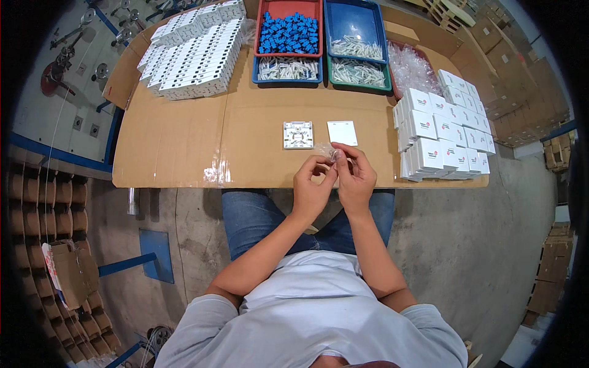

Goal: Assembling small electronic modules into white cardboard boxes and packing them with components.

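Observation:
Over the near edge of the cardboard-covered table, my left hand point(313, 189) and my right hand point(357, 182) meet at the fingertips. Both pinch a small clear plastic bag point(323, 149), crumpled between them; what it contains is too small to make out. Just beyond the bag lies a square white device base point(298, 135) with its inner metal and plastic parts facing up. To its right, close past my right fingertips, a flat white square cover plate point(342, 133) rests on the cardboard.
White units point(193, 55) are stacked at the far left. At the back stand a red bin of blue pieces point(288, 34), a blue bin point(356, 46) and a green bin point(359, 72) of small pale parts, and clear bags point(412, 67). Small white boxes point(438, 132) are piled right.

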